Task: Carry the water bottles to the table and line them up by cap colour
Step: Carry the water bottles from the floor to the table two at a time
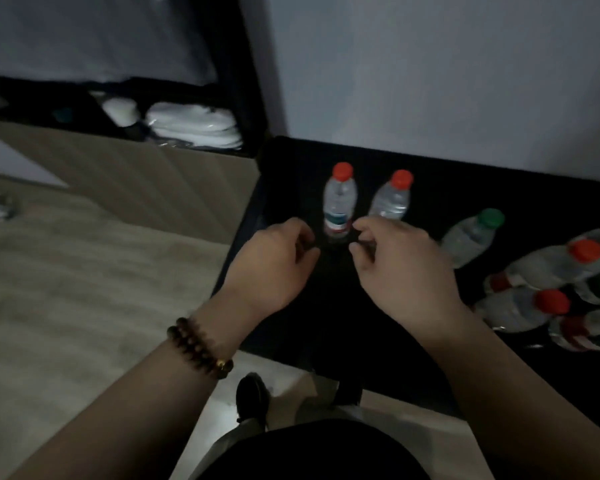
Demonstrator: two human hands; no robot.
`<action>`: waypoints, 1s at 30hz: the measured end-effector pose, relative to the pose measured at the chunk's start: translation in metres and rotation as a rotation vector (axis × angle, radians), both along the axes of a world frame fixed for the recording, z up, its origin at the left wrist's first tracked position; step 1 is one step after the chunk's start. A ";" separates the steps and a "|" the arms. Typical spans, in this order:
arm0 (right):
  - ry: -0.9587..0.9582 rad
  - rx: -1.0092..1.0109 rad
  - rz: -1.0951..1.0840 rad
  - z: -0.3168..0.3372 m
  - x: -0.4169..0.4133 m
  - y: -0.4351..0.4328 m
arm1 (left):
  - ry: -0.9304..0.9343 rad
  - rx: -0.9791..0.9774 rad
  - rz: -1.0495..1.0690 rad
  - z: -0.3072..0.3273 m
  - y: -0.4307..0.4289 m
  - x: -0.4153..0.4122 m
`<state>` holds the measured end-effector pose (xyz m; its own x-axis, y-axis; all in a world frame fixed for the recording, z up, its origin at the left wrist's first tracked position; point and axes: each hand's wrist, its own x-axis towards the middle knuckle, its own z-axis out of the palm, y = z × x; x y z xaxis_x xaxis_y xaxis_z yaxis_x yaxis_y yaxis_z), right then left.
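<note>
Two clear water bottles with red caps stand upright on the black table [326,306]: the left bottle [339,202] and the right bottle [392,199]. My left hand [278,265] hovers just left of the left bottle's base, fingers loosely curled, holding nothing. On the other side of that base is my right hand [399,265], loosely curled too, hiding the right bottle's lower part. A green-capped bottle [471,237] leans further right. Several more bottles [541,268], some with red caps, lie in a heap at the table's right edge.
A dark shelf unit [250,98] with white dishes [194,126] stands behind the table's left corner. A pale wall [430,81] backs the table. Wooden floor [84,271] spreads to the left, and my shoe [252,396] is by the table's front edge.
</note>
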<state>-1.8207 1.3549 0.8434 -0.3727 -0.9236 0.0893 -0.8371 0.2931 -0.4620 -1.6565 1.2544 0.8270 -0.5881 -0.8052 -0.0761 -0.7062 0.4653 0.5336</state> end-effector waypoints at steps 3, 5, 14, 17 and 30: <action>0.049 0.096 0.165 -0.005 0.059 -0.032 | -0.213 0.128 0.076 -0.009 -0.009 0.079; 0.067 0.152 0.248 -0.009 0.103 -0.051 | -0.280 0.202 0.150 -0.016 -0.014 0.134; 0.151 0.440 0.402 -0.037 0.333 -0.128 | -0.351 0.222 0.250 -0.038 -0.038 0.381; 0.146 0.486 0.426 -0.044 0.409 -0.155 | -0.348 0.254 0.322 -0.041 -0.048 0.464; 0.211 0.552 0.541 -0.070 0.651 -0.315 | -0.205 0.262 0.568 -0.049 -0.193 0.699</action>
<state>-1.1695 1.0394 0.7736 0.1129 -0.9028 -0.4151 -0.9821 -0.0379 -0.1847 -0.9576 1.0614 0.7781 -0.0301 -0.9259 -0.3767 -0.9030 -0.1364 0.4075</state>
